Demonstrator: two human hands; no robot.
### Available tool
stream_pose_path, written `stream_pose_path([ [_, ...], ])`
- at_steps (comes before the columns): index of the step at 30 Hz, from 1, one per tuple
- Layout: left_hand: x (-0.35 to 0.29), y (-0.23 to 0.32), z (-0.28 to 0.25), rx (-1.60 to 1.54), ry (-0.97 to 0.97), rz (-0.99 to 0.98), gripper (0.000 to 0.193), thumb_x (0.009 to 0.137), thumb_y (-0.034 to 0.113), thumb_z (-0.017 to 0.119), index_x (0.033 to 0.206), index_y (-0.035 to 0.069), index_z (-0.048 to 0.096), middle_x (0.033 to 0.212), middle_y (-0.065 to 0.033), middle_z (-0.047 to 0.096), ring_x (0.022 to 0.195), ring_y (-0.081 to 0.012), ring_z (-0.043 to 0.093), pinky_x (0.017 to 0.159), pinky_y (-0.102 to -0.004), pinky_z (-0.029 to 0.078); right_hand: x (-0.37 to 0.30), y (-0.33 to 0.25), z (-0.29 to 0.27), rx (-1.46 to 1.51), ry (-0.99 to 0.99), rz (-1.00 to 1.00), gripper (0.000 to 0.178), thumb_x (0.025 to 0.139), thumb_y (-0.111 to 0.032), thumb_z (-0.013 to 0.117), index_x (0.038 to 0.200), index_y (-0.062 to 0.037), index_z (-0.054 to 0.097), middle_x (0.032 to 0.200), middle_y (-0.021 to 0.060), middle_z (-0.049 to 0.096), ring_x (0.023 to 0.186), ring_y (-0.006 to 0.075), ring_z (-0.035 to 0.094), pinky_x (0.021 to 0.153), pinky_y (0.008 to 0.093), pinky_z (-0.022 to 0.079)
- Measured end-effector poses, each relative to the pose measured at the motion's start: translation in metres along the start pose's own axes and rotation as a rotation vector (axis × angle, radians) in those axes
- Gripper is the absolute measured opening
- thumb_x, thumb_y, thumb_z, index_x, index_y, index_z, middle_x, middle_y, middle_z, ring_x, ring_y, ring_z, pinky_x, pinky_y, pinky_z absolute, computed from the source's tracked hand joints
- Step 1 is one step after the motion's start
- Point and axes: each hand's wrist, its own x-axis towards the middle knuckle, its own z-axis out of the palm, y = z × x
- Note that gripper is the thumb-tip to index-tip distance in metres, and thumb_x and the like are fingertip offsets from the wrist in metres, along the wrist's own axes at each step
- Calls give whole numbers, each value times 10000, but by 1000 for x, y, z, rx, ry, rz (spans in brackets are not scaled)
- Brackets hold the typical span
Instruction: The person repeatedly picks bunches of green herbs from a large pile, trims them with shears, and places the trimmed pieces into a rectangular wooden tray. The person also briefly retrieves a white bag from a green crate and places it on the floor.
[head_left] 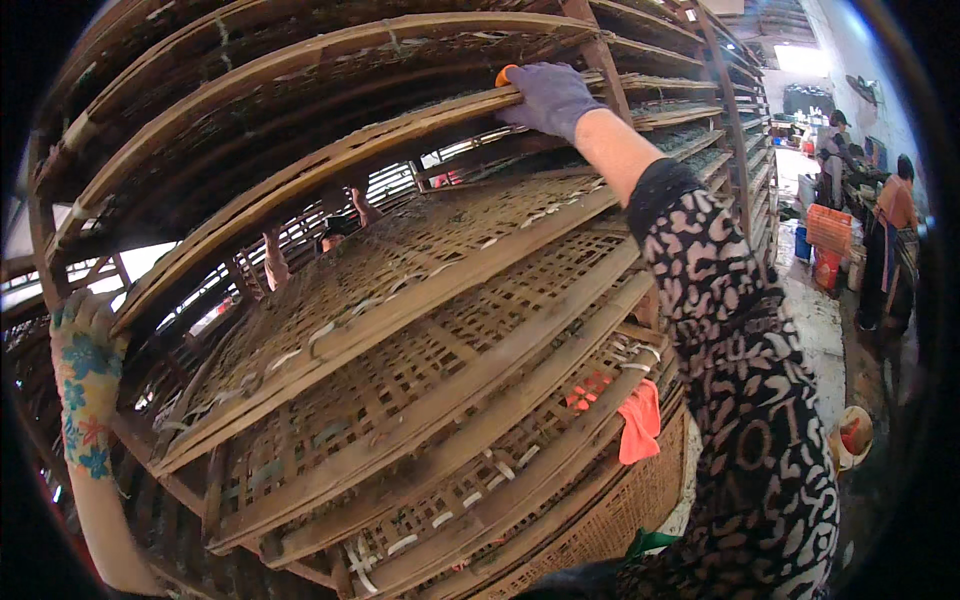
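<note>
Head view: both hands (548, 95) (85, 320) grip tray rim (300, 175), shelves tight

Single head-worn fisheye view, close, angled down across stacked woven trays (420, 300).

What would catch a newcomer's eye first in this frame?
A tall wooden rack stacked with woven bamboo trays fills the view. The right hand in a dark glove grips an upper tray's edge; the left hand in a flowered glove grips it at far left.
</note>
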Motion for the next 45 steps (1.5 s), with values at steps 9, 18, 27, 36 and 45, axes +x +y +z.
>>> stream_pose_path([
  [9,27,47,21,-477,-29,-373,514,733,38,785,1229,-17,661,1206,-228,672,1156,-383,634,1004,-423,502,2,-8,24,85,170,133,285,812,-216,652,1086,-219,732,1041,69,729,1054,290,684,898,445,492],
  [18,25,40,44,-299,-102,-271,491,705,64,782,1184,10,684,1173,-193,689,1114,-347,652,991,-395,506,-1,-9,10,53,43,107,249,952,-207,552,1113,-233,740,1076,59,746,1066,286,697,901,473,488],
  [27,28,43,40,-327,6,-227,478,716,198,820,1134,14,680,1041,-191,697,991,-385,664,886,-448,534,9,-11,24,80,96,118,269,879,-199,609,1115,-245,729,1001,82,747,997,300,713,847,449,524],
  [36,41,69,0,-234,-322,-301,350,777,224,740,1097,95,688,1089,-139,696,1067,-331,663,912,-441,534,1,-11,33,65,208,56,237,904,-196,593,1105,-148,708,995,141,722,1024,343,679,874,473,527],
  [45,-4,75,-61,-404,77,-147,658,795,235,798,1386,130,529,1257,-138,620,1220,-354,572,1039,-462,476,7,3,48,128,171,131,449,741,-136,789,1174,-148,671,1146,107,681,1111,323,625,971,452,480],
])
